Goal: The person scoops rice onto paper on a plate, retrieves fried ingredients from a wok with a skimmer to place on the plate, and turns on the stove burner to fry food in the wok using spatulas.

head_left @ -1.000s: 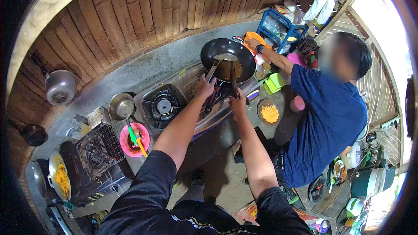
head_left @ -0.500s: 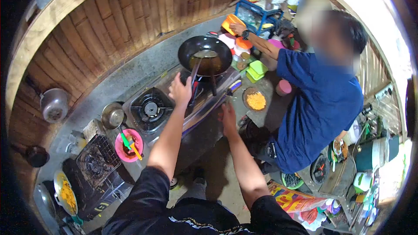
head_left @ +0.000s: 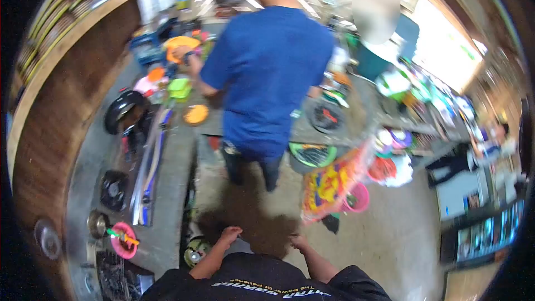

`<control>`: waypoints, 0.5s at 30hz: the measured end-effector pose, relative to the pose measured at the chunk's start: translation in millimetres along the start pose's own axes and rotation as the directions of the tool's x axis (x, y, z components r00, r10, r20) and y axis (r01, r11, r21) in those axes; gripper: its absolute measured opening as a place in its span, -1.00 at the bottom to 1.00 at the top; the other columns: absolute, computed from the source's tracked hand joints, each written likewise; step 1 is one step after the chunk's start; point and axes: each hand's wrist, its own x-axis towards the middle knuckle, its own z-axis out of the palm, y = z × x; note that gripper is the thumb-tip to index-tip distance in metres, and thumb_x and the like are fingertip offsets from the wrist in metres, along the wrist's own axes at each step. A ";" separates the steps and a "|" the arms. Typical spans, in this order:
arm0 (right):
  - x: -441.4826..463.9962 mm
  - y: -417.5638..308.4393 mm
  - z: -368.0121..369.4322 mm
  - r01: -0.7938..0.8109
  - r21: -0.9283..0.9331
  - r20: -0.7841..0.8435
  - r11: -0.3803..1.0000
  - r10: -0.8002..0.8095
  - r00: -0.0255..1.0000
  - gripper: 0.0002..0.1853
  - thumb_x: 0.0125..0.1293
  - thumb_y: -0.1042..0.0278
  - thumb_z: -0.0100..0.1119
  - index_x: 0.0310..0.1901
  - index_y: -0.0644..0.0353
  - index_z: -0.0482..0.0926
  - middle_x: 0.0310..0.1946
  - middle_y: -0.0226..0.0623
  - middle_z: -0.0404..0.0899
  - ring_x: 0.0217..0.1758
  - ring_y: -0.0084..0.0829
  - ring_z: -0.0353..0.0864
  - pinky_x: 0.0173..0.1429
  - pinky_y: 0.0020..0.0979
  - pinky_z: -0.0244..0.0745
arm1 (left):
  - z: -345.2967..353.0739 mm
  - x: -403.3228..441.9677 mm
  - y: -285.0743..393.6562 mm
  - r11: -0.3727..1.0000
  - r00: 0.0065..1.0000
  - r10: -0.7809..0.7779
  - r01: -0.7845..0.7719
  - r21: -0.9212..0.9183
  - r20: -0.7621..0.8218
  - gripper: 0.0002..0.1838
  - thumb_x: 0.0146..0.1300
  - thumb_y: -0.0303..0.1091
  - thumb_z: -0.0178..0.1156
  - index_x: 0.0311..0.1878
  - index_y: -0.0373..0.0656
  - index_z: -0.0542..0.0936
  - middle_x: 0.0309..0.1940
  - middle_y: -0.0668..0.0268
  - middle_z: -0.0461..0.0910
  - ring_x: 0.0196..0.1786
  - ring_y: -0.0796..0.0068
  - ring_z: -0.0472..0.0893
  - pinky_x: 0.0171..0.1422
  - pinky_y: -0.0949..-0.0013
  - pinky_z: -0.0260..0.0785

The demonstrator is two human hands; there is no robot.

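Observation:
My left hand (head_left: 229,235) is in front of my body at the bottom centre, its fingers loosely stretched out and holding nothing. To its right, my right hand (head_left: 298,241) is also raised near my waist, fingers apart and nothing visible in it. Both hands are somewhat blurred and touch no object. Nearest the left hand is a round metal and green object (head_left: 197,251), low at the counter's foot. Away to the upper left, the black wok (head_left: 127,112) sits on the stove. A pink bowl (head_left: 123,249) with green and orange utensils stands on the counter.
A person in a blue shirt (head_left: 267,72) stands ahead, one hand by an orange container (head_left: 181,48). A yellow-red sack (head_left: 334,184), a green-rimmed basin (head_left: 313,156) and a pink bucket (head_left: 356,197) are to the right. Another person (head_left: 473,156) is at far right.
The view has swung right, away from the stove. Both my hands have drawn back from beside the wok to near my waist. The person in blue now has their back to me.

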 end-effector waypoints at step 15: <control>-278.9 462.4 -180.0 0.204 0.946 -0.324 0.253 0.770 0.549 -0.84 0.37 0.35 -0.03 -0.10 0.11 0.51 -0.50 -0.37 0.45 -0.60 -0.42 0.43 -0.55 -0.40 0.34 | 377.5 -4.1 79.8 0.664 0.887 -0.006 -0.342 0.665 0.462 -0.71 0.10 -0.17 0.31 -0.15 -0.10 0.72 -0.30 0.26 0.70 -0.30 0.36 0.67 -0.14 0.29 0.51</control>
